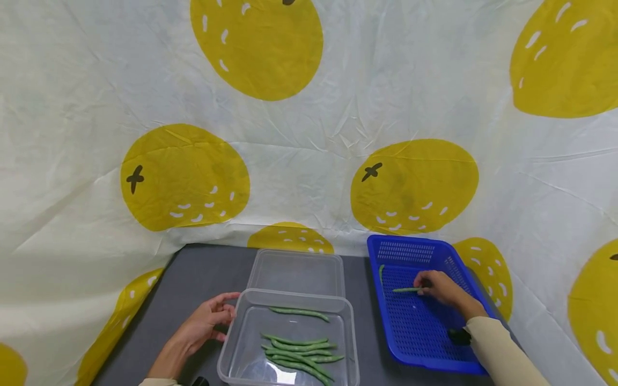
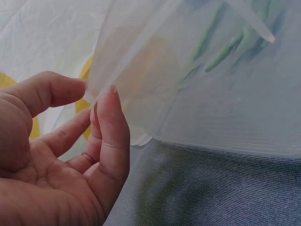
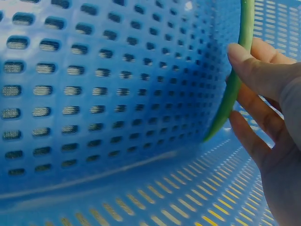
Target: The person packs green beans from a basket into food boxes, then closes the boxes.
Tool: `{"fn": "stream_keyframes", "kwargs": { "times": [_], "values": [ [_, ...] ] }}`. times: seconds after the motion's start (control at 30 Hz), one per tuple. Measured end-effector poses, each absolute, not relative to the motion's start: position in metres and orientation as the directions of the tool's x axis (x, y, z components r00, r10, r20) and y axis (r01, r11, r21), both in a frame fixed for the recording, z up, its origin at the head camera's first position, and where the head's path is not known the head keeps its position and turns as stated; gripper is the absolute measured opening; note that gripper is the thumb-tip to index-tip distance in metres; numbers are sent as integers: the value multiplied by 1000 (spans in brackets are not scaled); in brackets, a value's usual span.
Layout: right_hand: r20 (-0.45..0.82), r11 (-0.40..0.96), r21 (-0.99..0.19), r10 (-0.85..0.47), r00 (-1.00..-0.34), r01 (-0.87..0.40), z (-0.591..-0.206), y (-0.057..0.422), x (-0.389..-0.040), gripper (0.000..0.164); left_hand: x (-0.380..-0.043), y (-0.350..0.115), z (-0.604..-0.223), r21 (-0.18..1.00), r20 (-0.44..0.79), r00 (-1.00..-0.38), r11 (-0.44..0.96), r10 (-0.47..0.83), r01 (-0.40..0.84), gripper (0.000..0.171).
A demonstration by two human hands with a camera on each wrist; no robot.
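In the head view, my right hand (image 1: 438,287) reaches down into the blue basket (image 1: 386,321) and pinches a green bean (image 1: 404,290) between thumb and fingers. The right wrist view shows this green bean (image 3: 246,28) slightly bent and close to the perforated basket surface. Another green bean (image 1: 381,273) lies along the basket's left wall. My left hand (image 1: 207,321) is at the left rim of a clear plastic container (image 1: 240,321), pinching its edge with the fingertips (image 2: 110,101). Inside the container, several green beans (image 1: 299,354) lie in a bunch, with a single bean (image 1: 299,312) apart behind them.
A clear flat lid (image 1: 299,271) lies behind the container on the dark grey table (image 1: 212,268). A white cloth (image 1: 299,182) printed with yellow fruit hangs at the back and sides. The basket stands to the container's right, its raised walls around my right hand.
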State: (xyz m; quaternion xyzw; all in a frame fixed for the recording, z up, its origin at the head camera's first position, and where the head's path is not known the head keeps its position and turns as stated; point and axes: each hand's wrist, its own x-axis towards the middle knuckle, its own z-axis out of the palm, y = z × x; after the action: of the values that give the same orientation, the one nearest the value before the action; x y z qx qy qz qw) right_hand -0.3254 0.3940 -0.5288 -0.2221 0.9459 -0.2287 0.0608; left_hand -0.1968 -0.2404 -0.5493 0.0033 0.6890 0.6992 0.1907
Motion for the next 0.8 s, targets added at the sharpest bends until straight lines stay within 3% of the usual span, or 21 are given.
{"fn": "stream_keyframes", "kwargs": {
  "times": [0.8],
  "values": [
    [5, 665, -634, -507, -862, -395, -495, 376, -303, 22, -198, -241, -549, 963, -262, -924, 13, 277, -269, 66]
  ]
}}
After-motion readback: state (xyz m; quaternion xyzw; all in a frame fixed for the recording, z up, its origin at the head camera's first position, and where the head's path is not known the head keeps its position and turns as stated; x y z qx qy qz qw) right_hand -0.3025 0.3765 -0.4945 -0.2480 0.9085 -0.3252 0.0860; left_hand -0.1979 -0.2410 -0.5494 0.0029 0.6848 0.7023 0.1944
